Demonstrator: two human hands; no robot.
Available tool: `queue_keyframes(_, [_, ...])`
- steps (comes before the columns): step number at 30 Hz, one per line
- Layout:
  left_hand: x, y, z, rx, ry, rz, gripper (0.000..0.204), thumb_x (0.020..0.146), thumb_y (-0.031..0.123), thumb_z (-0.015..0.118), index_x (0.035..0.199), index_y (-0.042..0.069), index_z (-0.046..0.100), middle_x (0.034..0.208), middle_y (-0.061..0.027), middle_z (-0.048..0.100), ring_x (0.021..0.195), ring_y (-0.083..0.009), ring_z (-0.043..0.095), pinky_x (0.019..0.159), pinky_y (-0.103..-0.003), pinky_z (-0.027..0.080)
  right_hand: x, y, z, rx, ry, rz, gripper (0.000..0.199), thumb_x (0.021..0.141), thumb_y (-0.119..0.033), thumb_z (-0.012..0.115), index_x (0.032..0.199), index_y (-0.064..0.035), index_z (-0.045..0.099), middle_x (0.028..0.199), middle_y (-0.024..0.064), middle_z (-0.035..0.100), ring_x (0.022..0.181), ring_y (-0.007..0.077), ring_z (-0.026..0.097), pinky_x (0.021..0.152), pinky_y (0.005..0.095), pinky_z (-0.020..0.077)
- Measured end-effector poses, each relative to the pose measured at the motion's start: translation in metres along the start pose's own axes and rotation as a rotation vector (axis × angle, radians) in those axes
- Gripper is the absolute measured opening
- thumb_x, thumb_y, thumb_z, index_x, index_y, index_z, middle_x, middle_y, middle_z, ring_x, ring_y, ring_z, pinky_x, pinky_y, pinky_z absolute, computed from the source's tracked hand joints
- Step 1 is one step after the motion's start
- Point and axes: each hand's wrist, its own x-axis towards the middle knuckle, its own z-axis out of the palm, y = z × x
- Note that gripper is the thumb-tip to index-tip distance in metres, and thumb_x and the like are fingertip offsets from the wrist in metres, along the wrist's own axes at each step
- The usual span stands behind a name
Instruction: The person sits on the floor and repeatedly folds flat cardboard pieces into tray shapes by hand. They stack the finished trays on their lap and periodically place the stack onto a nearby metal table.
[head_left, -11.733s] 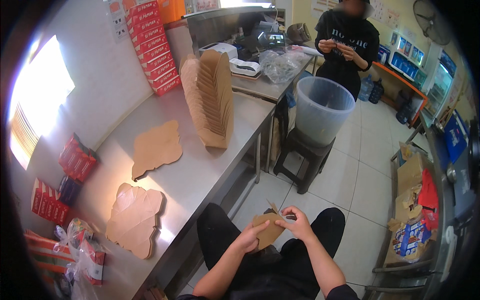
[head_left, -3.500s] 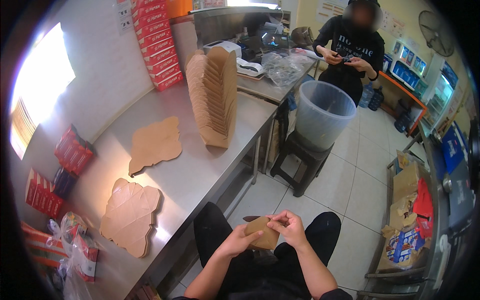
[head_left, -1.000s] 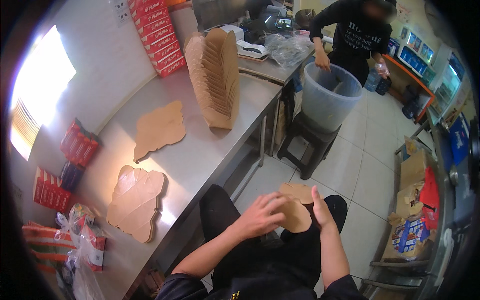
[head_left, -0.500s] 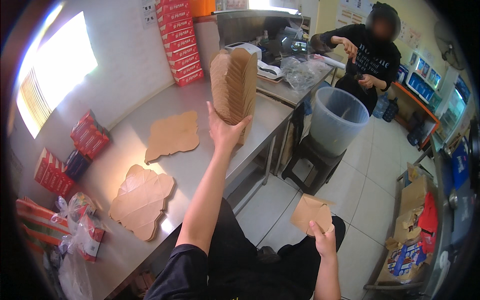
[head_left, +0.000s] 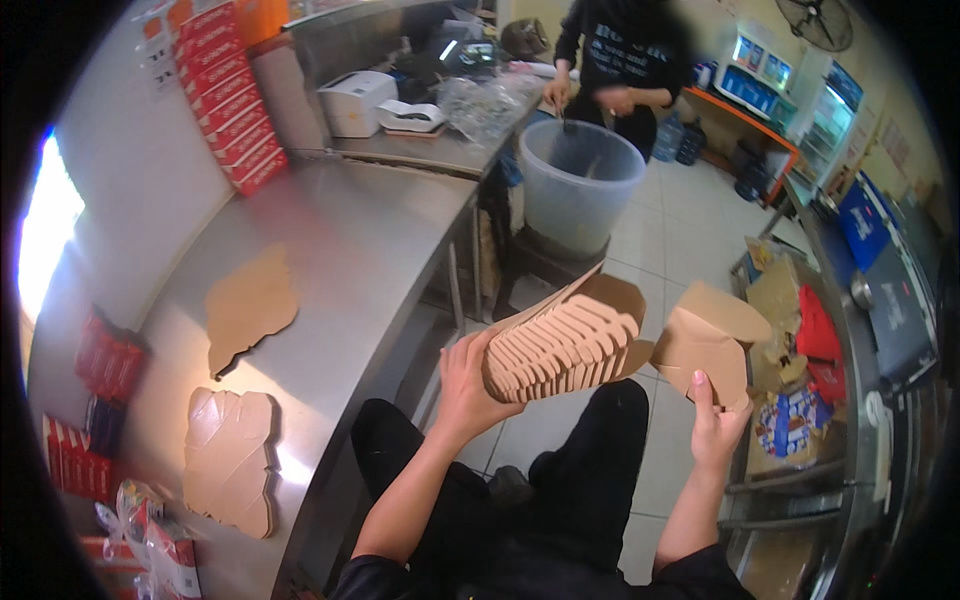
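My left hand (head_left: 472,388) is closed round the lower end of a stack of nested brown cardboard food boxes (head_left: 560,345), tilted over my lap with its many folded edges showing. In my right hand (head_left: 715,425) I grip a single brown cardboard food box (head_left: 705,340), partly folded, thumb on its inner face. This box is close to the stack's right end; whether they touch I cannot tell. On the steel table to my left lie a pile of flat box blanks (head_left: 230,460) and, farther back, more flat cardboard (head_left: 253,305).
The steel table (head_left: 350,240) runs along my left side, with a tall stack of red boxes (head_left: 228,100) at its back. A translucent bucket (head_left: 580,190) stands on a dark stool ahead. Beyond it a person (head_left: 625,70) holds something over the bucket.
The stack of boxes has come off the table side, swinging right and down over my lap. My right hand has risen with its box. The view has turned rightward.
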Motion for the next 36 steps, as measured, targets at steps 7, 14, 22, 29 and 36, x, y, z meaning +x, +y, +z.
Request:
queue_keyframes(7, [-0.024,0.001,-0.008,0.227,-0.143,0.096,0.106,0.053,0.027,0.096,0.147,0.022,0.049,0.143,-0.0096,0.049,0.14,-0.0362,0.043,0.119,-0.078,0.014,0.008,-0.029,-0.012,-0.323,-0.402,-0.147,0.014,0.092,-0.006,0.073,0.102,0.0033,0.075,0.09,0.0154,0.078,0.079,0.0254,0.077,0.07,0.0344,0.0565])
queue_keyframes(14, [-0.035,-0.003,-0.008,0.147,-0.14,0.106,0.106,0.052,0.031,0.096,0.147,0.022,0.05,0.143,-0.0101,0.049,0.141,-0.0359,0.042,0.12,-0.077,0.013,0.013,0.001,-0.005,0.069,-0.637,0.241,0.02,0.099,-0.011,0.072,0.113,0.0038,0.072,0.095,0.0043,0.077,0.084,0.0094,0.067,0.075,0.0294,0.0541])
queue_keyframes(22, [-0.043,-0.011,0.001,0.129,-0.118,0.08,0.104,0.052,0.03,0.097,0.145,0.021,0.05,0.142,-0.01,0.049,0.14,-0.0355,0.043,0.12,-0.076,0.014,0.004,0.026,-0.005,-0.003,-0.378,0.218,0.018,0.101,-0.011,0.069,0.108,0.0052,0.071,0.087,0.0017,0.075,0.073,0.0078,0.059,0.065,0.0302,0.0506])
queue_keyframes(29, [-0.045,-0.003,0.008,0.188,-0.078,0.141,0.109,0.049,0.029,0.098,0.145,0.019,0.049,0.142,-0.0115,0.049,0.14,-0.0367,0.044,0.123,-0.072,0.014,-0.004,0.016,-0.004,-0.128,-0.571,0.075,0.016,0.098,-0.007,0.069,0.108,0.0053,0.071,0.086,0.0135,0.076,0.073,0.0123,0.066,0.07,0.0314,0.054])
queue_keyframes(36, [-0.046,-0.005,0.01,0.164,-0.082,0.122,0.102,0.052,0.03,0.097,0.144,0.023,0.053,0.141,-0.01,0.05,0.14,-0.0351,0.043,0.119,-0.074,0.018,0.002,-0.014,0.0,-0.137,-0.646,0.058,0.017,0.098,-0.006,0.068,0.111,0.0058,0.07,0.088,0.0141,0.077,0.077,0.0135,0.069,0.074,0.0328,0.0559])
